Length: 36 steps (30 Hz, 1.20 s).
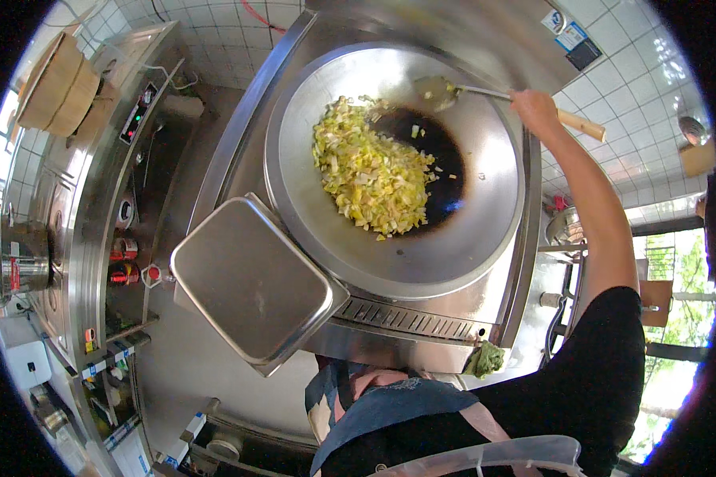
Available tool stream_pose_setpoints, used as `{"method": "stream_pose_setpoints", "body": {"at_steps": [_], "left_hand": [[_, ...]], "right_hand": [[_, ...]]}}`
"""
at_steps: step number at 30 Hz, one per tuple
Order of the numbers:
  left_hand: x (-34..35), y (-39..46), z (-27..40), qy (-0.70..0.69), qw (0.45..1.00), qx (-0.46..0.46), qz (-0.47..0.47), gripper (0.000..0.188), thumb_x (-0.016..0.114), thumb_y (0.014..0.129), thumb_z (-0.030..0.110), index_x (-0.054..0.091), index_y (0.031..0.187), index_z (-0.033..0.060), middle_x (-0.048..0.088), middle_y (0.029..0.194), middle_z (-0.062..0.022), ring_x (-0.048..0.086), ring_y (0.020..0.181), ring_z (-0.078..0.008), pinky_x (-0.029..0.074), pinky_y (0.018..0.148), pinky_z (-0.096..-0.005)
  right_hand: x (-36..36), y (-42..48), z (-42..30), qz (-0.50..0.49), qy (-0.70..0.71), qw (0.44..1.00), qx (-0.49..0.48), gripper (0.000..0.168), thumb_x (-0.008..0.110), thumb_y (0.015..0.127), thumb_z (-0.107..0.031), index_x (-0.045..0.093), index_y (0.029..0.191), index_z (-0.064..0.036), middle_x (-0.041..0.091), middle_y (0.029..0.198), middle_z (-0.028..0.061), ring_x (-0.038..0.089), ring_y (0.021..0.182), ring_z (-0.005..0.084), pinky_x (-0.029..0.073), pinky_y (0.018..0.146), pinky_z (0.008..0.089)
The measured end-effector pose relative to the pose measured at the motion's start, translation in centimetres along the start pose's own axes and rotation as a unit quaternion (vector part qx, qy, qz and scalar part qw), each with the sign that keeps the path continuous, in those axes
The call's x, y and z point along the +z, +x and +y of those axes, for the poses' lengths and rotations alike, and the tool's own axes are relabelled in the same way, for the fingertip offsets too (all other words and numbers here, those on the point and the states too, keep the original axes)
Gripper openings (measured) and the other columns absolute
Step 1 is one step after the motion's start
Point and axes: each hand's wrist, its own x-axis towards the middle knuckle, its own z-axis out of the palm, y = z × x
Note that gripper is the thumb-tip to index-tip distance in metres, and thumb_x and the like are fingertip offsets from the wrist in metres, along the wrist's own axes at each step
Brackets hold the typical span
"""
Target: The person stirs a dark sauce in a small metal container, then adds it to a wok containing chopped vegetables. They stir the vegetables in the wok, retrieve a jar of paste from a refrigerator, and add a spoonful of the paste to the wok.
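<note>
My right hand [534, 112] grips the metal shaft of a long wok spatula [483, 91], with its wooden handle [580, 124] sticking out behind the fist. The spatula's blade, blurred and with a few bits of food on it, is over the far right wall of a large steel wok [483, 238]. A heap of chopped pale green and white vegetable, perhaps cabbage or leek, [373, 173] fills the wok's left and middle. Dark scorched metal or liquid [447, 206] shows beside the heap, with a few loose pieces there. My left hand is out of view.
A rectangular steel pan or lid [256, 280] lies at the wok's near left edge. A slotted drain [411, 319] runs along the stove front, with a green cloth [485, 359] at its right corner. On the left counter are a wooden bucket [59, 86] and a steel pot [21, 259].
</note>
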Motion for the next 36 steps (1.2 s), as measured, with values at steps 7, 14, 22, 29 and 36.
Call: {"method": "stream_pose_setpoints", "body": {"at_steps": [7, 14, 22, 29, 36], "left_hand": [[-1.1, 0.6, -2.6, 0.015, 1.0, 0.008, 0.011, 0.052, 0.04, 0.088, 0.042, 0.044, 0.118, 0.0004, 0.051, 0.111, -0.0166, 0.047, 0.1, -0.0266, 0.04, 0.081, -0.0344], [-0.2, 3.2, 0.7, 0.001, 0.998, 0.045, -0.032, 0.048, 0.042, 0.088, 0.04, 0.046, 0.115, -0.0001, 0.052, 0.107, -0.0173, 0.048, 0.096, -0.028, 0.04, 0.079, -0.0349], [-0.1, 3.6, 1.0, 0.001, 0.997, 0.054, -0.049, 0.045, 0.044, 0.087, 0.037, 0.049, 0.111, -0.0005, 0.053, 0.103, -0.0181, 0.05, 0.092, -0.0295, 0.041, 0.077, -0.0356], [-2.8, 0.7, -4.5, 0.028, 0.999, 0.039, -0.022, 0.042, 0.046, 0.087, 0.034, 0.051, 0.108, -0.0009, 0.054, 0.099, -0.0189, 0.051, 0.088, -0.0308, 0.041, 0.075, -0.0361], [-6.0, -3.2, -9.7, 0.066, 0.997, 0.035, 0.013, 0.039, 0.047, 0.086, 0.032, 0.053, 0.105, -0.0013, 0.055, 0.095, -0.0196, 0.052, 0.084, -0.0321, 0.041, 0.073, -0.0367]], "right_hand": [[-2.7, 4.4, -9.5, 0.046, 0.06, 0.98, -0.182, 0.024, 0.055, 0.081, -0.026, 0.059, 0.104, -0.021, 0.063, 0.076, 0.0093, 0.063, 0.072, 0.0271, 0.049, 0.061, 0.0412], [-13.2, -8.8, -9.7, 0.101, -0.002, 0.969, -0.225, 0.026, 0.051, 0.082, -0.014, 0.058, 0.107, -0.015, 0.06, 0.067, 0.0127, 0.063, 0.066, 0.0268, 0.05, 0.054, 0.039], [-16.7, -16.7, -13.1, -0.058, 0.013, 0.973, -0.224, 0.036, 0.053, 0.078, -0.01, 0.055, 0.114, -0.009, 0.059, 0.072, 0.0089, 0.06, 0.065, 0.0222, 0.048, 0.054, 0.0337], [-6.0, -12.1, -16.3, -0.108, 0.054, 0.988, -0.099, 0.023, 0.049, 0.082, -0.016, 0.061, 0.101, -0.009, 0.062, 0.074, 0.0107, 0.062, 0.075, 0.0261, 0.049, 0.059, 0.0394], [-2.6, -12.0, 1.0, -0.287, 0.057, 0.955, -0.056, 0.025, 0.058, 0.081, -0.031, 0.062, 0.096, -0.011, 0.064, 0.083, 0.0095, 0.062, 0.08, 0.0264, 0.049, 0.066, 0.0411]]}}
